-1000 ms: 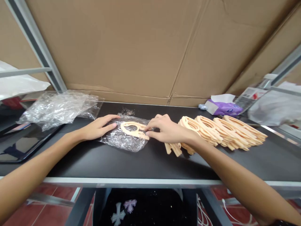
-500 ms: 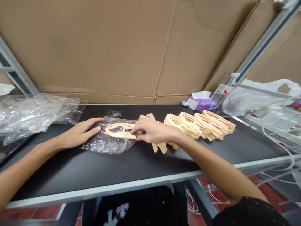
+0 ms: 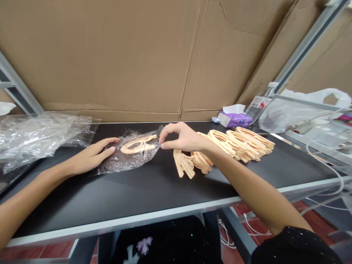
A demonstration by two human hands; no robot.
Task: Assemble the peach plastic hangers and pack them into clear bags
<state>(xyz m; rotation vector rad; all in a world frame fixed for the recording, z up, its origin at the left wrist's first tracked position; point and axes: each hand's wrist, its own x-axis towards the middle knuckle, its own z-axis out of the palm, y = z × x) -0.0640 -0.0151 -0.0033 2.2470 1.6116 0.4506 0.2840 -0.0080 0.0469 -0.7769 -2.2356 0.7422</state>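
A clear plastic bag point(image 3: 125, 159) lies on the black table point(image 3: 143, 190) with a pale orange ring-shaped piece point(image 3: 137, 145) inside it. My left hand point(image 3: 92, 156) lies flat with its fingers stretched onto the bag's left edge. My right hand point(image 3: 183, 139) pinches the bag's right end between thumb and forefinger and lifts it a little off the table. Just right of that hand, a long row of several like orange pieces point(image 3: 233, 145) overlaps along the table.
A heap of crumpled clear plastic bags point(image 3: 38, 134) lies at the far left. A purple tissue pack point(image 3: 235, 117), a bottle point(image 3: 258, 102) and a white plastic bag point(image 3: 299, 108) stand at the back right. A cardboard wall point(image 3: 154, 55) closes the back. White cables point(image 3: 330, 161) hang at the right.
My right hand has gone from pressing on the orange piece to pinching the bag's right end and raising it. The piece now sits tilted inside the bag. The camera has swung to the right.
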